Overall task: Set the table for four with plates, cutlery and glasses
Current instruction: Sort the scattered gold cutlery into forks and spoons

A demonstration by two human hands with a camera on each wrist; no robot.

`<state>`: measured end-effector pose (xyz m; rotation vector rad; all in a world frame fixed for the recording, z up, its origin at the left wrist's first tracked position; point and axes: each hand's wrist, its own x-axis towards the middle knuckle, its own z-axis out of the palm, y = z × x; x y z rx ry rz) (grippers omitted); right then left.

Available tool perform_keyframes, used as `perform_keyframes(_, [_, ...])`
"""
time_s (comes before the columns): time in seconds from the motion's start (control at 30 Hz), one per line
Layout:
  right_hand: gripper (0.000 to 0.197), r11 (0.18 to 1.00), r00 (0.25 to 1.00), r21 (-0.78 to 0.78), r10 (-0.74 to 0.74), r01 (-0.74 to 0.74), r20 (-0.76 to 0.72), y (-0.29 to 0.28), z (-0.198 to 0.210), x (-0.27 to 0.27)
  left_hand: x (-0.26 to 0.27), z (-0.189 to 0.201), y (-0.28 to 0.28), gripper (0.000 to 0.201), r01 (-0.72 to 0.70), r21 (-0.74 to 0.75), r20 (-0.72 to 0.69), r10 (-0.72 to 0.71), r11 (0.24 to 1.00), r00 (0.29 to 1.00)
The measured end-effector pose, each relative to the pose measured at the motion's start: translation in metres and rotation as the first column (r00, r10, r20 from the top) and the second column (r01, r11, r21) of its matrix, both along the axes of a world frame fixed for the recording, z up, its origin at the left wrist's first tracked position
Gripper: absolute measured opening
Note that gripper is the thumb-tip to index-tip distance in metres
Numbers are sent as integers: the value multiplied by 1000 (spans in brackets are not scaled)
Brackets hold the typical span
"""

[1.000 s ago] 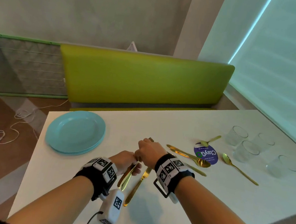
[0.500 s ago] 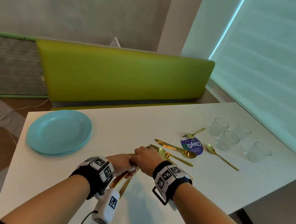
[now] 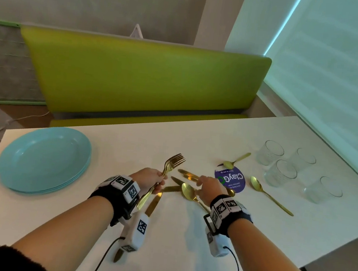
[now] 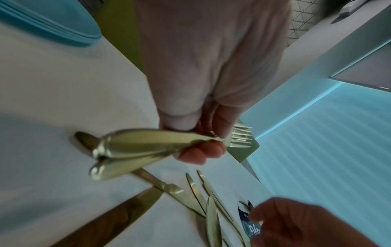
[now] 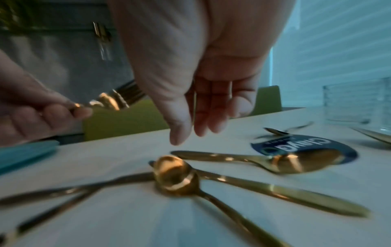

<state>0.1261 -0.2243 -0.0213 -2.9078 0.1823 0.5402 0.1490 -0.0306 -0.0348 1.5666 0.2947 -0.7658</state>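
Note:
My left hand (image 3: 158, 182) grips a bunch of gold forks (image 3: 174, 160) by the handles, tines up and tilted away, above the white table (image 3: 129, 145). In the left wrist view two fork handles (image 4: 137, 147) stick out of the fist (image 4: 201, 133). My right hand (image 3: 201, 181) hovers with straight fingers (image 5: 201, 127) just above loose gold knives (image 3: 188, 175) and a spoon (image 5: 173, 173), holding nothing. A stack of teal plates (image 3: 42, 159) sits at the left. Several clear glasses (image 3: 281, 173) stand at the right.
A round blue sticker (image 3: 232, 181) lies on the table between the cutlery and the glasses, with spoons (image 3: 268, 194) around it. One knife (image 3: 153, 202) lies under my left wrist. A green bench back (image 3: 144, 77) runs behind the table's far edge.
Both hands were together on the forks. The left hand has since raised them with the tines up. The right hand has let go and moved right, over the knives and spoons.

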Motion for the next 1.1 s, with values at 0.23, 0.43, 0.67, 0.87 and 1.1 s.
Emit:
perform_keyframes(0.23, [31,994,981,-58,-96,87,-170,-28,-37,-11,14,-19,-22,24,-42,-46,-33,40,998,999])
perform_keyframes(0.43, [27,988,979,-63,-147,139,-142,-22,-52,-11,16,-24,-32,23,-45,-59,-52,42,997,998])
perform_keyframes(0.67, [19,982,967,24,-183,190,-177,-20,-46,-3,13,-24,-25,22,-94,-42,-36,92,995,995])
perform_keyframes(0.87, [16,596,881,661,-405,456,-243,-3,-16,3,13,-15,-19,21,-124,-44,-17,123,991,992])
perform_keyframes(1.1, [18,209,851,857,-366,470,-378,36,-3,-1,3,-2,-25,15,-36,-116,-13,34,993,999])
